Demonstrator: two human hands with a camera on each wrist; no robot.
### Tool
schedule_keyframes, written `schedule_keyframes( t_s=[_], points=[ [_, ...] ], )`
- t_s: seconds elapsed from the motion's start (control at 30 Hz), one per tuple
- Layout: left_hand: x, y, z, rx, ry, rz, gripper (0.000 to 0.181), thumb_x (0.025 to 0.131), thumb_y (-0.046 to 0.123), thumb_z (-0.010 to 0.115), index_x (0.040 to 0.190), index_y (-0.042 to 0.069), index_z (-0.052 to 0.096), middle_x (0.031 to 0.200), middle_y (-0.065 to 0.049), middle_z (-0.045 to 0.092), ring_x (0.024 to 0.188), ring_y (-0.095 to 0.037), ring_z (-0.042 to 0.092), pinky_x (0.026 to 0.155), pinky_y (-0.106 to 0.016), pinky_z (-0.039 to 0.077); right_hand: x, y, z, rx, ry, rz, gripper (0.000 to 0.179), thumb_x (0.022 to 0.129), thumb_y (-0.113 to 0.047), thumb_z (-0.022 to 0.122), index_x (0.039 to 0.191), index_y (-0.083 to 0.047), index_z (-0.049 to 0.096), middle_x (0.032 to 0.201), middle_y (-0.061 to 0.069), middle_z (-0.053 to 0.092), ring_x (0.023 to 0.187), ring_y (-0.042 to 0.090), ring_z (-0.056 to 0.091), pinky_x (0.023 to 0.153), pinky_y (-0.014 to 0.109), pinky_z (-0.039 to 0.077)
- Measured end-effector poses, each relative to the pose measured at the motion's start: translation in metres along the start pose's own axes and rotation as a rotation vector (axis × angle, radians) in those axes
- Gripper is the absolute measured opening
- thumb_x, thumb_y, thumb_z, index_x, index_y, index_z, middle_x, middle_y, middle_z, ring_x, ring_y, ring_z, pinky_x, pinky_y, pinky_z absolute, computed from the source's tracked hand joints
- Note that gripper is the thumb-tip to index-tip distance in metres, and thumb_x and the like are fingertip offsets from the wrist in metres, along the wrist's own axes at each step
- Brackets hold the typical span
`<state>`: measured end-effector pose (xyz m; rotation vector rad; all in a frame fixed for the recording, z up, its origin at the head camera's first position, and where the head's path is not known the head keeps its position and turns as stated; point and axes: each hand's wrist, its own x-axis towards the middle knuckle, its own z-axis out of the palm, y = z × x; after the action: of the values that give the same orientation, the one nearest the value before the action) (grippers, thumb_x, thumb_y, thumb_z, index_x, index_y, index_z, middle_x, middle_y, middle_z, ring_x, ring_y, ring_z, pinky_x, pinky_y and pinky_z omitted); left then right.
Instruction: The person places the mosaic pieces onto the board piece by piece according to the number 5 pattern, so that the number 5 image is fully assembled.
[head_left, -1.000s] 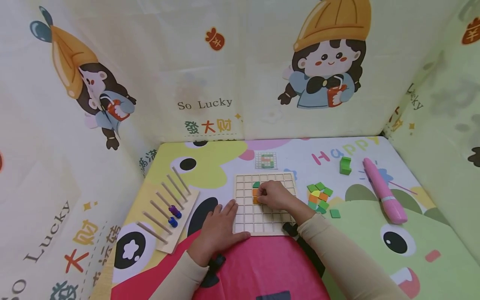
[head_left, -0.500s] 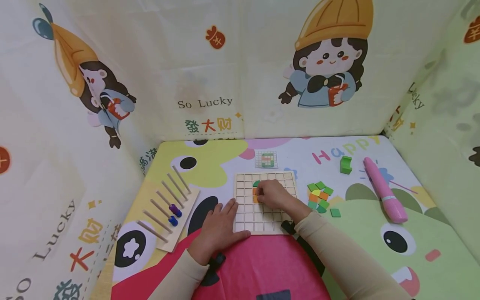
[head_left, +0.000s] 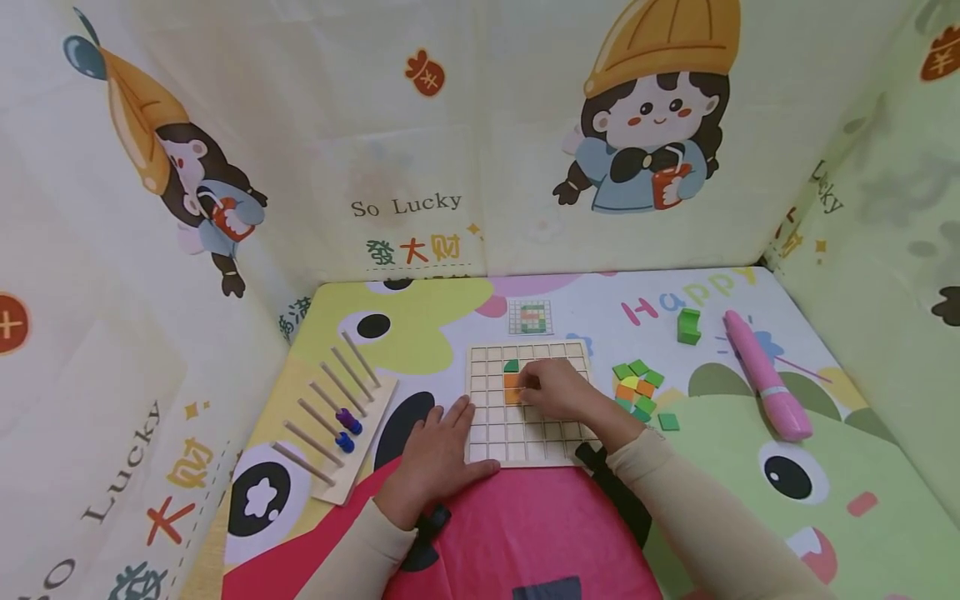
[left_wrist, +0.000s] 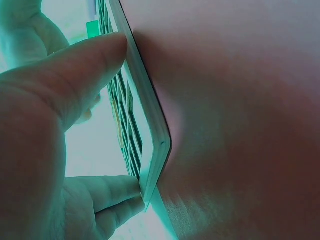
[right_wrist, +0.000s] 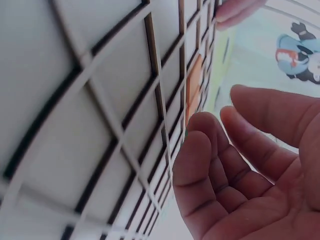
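A wooden grid board (head_left: 495, 437) lies on the table before me. In one of its columns sit a green tile (head_left: 512, 366) with a rounded corner and, below it, orange square tiles (head_left: 512, 388). My left hand (head_left: 438, 450) is spread at the near left corner. Its thumb (left_wrist: 107, 52) touches the front edge and its fingertips rest on the left edge. My right hand (head_left: 558, 389) hovers over the board just right of the orange tiles. In the right wrist view its fingers (right_wrist: 192, 165) are loosely bent, the thumb stands apart, and nothing shows between them.
Loose green, orange and yellow tiles (head_left: 639, 389) lie right of the board. A printed grid card (head_left: 530, 317) is behind it. To the left stands a peg rack (head_left: 352, 467) with blue and purple beads (head_left: 346, 431). Farther right are a green block (head_left: 688, 327) and a pink wand-shaped object (head_left: 767, 375).
My right hand has drawn slightly right, off the orange tiles, so more of them shows. The thumb and fingers have parted. My left hand stays at the board's corner.
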<state>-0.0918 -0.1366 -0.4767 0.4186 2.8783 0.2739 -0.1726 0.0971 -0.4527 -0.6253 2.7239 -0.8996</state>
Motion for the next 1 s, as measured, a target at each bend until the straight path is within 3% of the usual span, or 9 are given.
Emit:
schedule_keyframes(
  t_s=[0.33,0.67,0.83,1.0],
  points=[
    [0.001,0.0,0.001,-0.003,0.0,-0.003,0.104,0.081,0.07,0.073,0.161,0.011,0.038,0.167,-0.008,0.036,0.147,-0.044,0.038,0.115,-0.066,0.038,-0.031,0.034,-0.028,-0.022,0.064,0.079,0.023,0.098,-0.019,0.069,0.114,-0.004,0.072,0.093,0.003,0.069,0.082,0.016,0.06,0.074,0.037,0.053],
    [0.0,0.0,0.002,-0.007,0.004,0.0,0.104,0.081,0.069,0.073,0.16,0.011,0.04,0.167,-0.008,0.037,0.146,-0.043,0.04,0.113,-0.066,0.039,-0.066,0.085,-0.058,-0.068,0.141,0.157,0.029,0.097,-0.02,0.069,0.116,0.001,0.071,0.092,0.01,0.072,0.081,0.022,0.063,0.072,0.04,0.052],
    [0.0,0.001,0.001,0.008,0.01,0.003,0.104,0.082,0.071,0.071,0.16,0.011,0.04,0.167,-0.008,0.036,0.146,-0.043,0.04,0.113,-0.066,0.039,-0.079,0.105,-0.064,-0.09,0.158,0.22,0.032,0.094,-0.021,0.071,0.115,0.003,0.072,0.09,0.011,0.072,0.08,0.023,0.061,0.07,0.038,0.05],
    [0.0,0.001,0.001,0.014,0.011,0.005,0.103,0.082,0.071,0.07,0.16,0.01,0.04,0.167,-0.008,0.036,0.145,-0.042,0.04,0.113,-0.065,0.04,-0.087,0.119,-0.065,-0.132,0.158,0.226,0.029,0.093,-0.02,0.074,0.11,0.003,0.073,0.088,0.011,0.071,0.079,0.025,0.062,0.073,0.044,0.052]
  ],
)
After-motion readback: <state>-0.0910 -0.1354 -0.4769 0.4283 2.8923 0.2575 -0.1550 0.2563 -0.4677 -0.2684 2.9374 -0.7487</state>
